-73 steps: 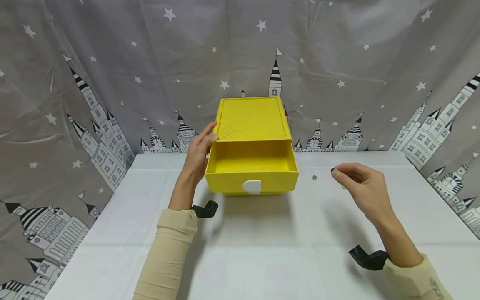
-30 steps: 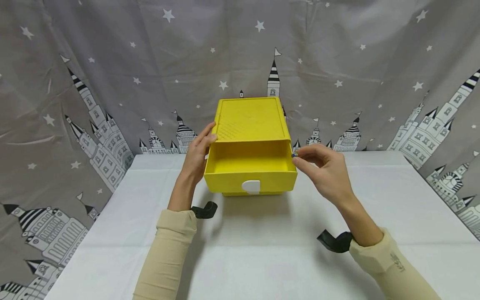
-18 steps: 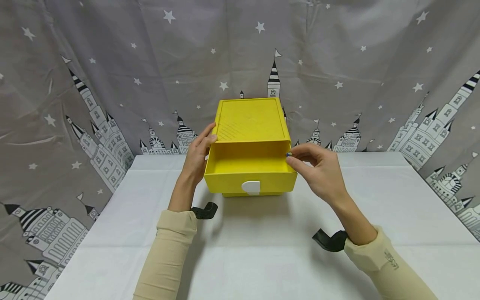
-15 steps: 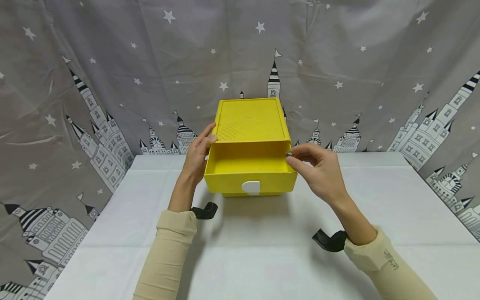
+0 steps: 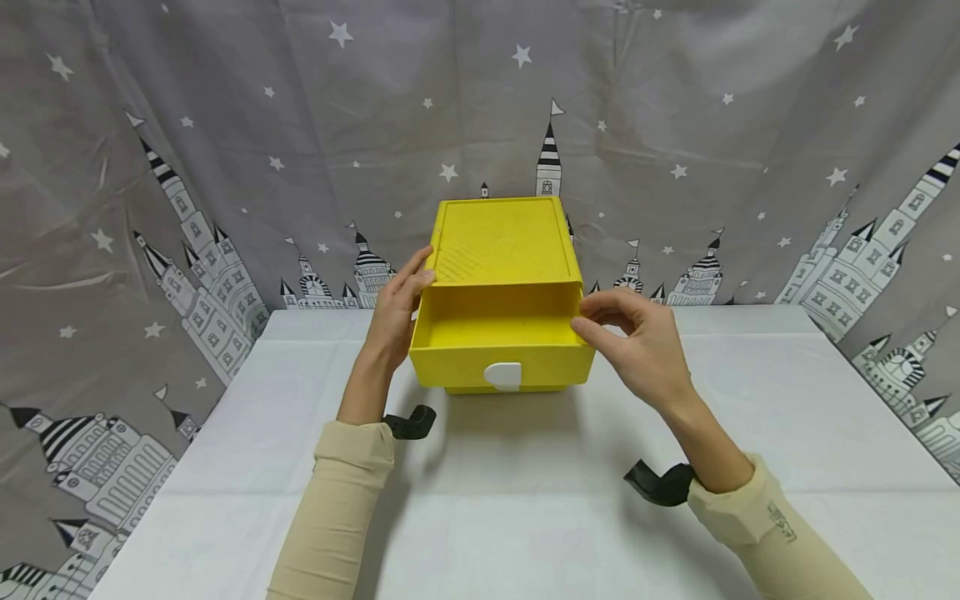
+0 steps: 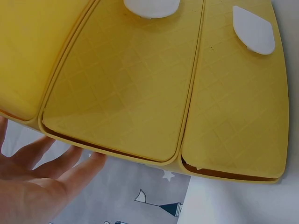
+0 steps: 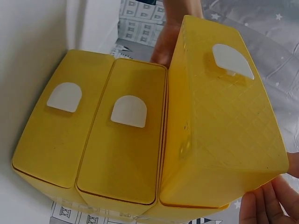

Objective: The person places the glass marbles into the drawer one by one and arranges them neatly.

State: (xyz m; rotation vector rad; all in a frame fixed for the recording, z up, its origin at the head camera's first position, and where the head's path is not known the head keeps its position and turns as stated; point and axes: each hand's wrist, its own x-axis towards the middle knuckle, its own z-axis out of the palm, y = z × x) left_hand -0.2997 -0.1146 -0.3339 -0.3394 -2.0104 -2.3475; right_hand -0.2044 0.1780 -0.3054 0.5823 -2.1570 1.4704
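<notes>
A yellow drawer cabinet (image 5: 506, 237) stands at the middle of the table, three drawers high in the wrist views. Its top drawer (image 5: 501, 367), with a white tab handle (image 5: 502, 375), is pulled out, and the visible part of its inside shows nothing lying there. My left hand (image 5: 390, 317) rests on the cabinet's left side, fairly straight fingers (image 6: 84, 168) laid along the wall. At the drawer's right rim is my right hand (image 5: 633, 342), thumb and forefinger slightly apart with nothing visible between them. In the right wrist view, its fingers (image 7: 261, 203) show beside the drawer's wall.
A white cloth covers the table (image 5: 510, 517). Behind it hangs a grey curtain (image 5: 337, 150) printed with stars and castles. Black straps (image 5: 411, 422) sit at both wrists. The two lower drawers (image 7: 121, 135) are closed.
My right hand has come left from above the table to the drawer's right rim. The small blue ball-like thing in its fingertips no longer shows. The left hand stays put.
</notes>
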